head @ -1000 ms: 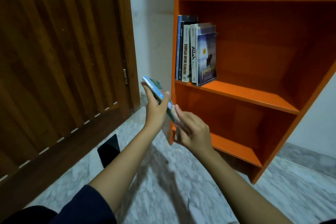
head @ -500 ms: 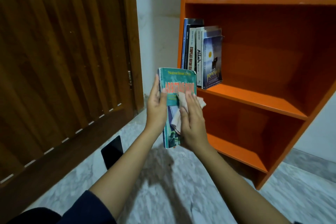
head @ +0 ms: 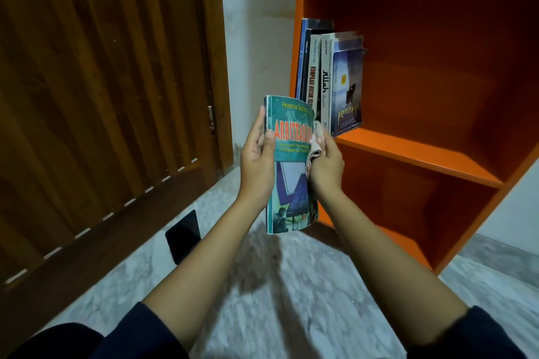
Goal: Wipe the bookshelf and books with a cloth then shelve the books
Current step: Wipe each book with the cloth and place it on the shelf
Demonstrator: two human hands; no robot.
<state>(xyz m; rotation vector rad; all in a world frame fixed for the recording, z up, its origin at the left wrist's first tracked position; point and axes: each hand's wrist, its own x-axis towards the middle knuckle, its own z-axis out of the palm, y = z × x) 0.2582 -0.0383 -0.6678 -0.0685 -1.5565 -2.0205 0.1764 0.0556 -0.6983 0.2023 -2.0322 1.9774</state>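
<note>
Teal book [head: 288, 166] upright in left hand [head: 256, 160], fingers [head: 260, 122] round its spine; right hand [head: 325, 175] (fingers [head: 331, 148] tight on cloth [head: 316, 144]) at cover edge.

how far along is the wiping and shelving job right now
Done: several books stand in the orange bookshelf; whether they were wiped cannot be told. In hand: the left hand grips a green book upright while the right hand holds the cloth against its right edge. Left: finish wiping it, then shelve it.
</note>
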